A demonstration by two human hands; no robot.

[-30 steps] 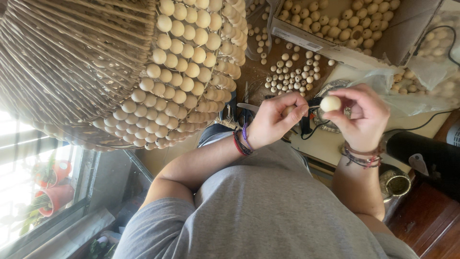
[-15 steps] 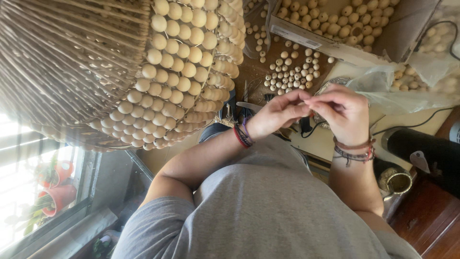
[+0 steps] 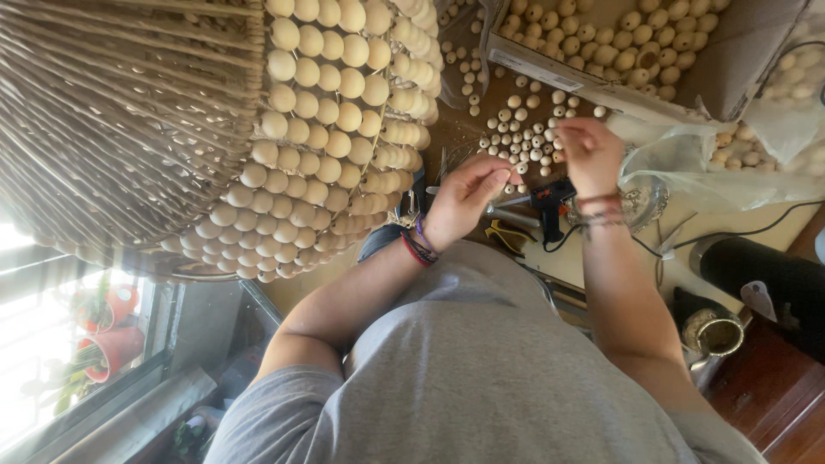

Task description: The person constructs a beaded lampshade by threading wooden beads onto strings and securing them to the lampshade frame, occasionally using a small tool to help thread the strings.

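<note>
Left hand: the left hand (image 3: 467, 199) is hanging half open above the desk (image 3: 593, 258), fingers loosely curled; it is not showing whether anything small is sitting inside them.
Right hand: the right hand (image 3: 589, 153) is reaching with bent fingers into the loose wooden beads (image 3: 524, 142), and its fingertips are touching or nearly touching them; I cannot tell if it is pinching one.
Beads: the loose wooden beads are lying scattered on the desk just beyond both hands, between them and the cardboard box (image 3: 636, 51), which is holding many more beads.
Beaded lampshade: the beaded lampshade (image 3: 258, 129) is hanging close beside the left hand, with rows of round beads over a ribbed frame.
Glue gun: the black glue gun (image 3: 550, 204) is lying on the desk between the two wrists.
Plastic bag: the clear plastic bag (image 3: 730, 163) is lying just outside the right hand.
Wrists: both wrists are wearing bracelets (image 3: 418, 245).
</note>
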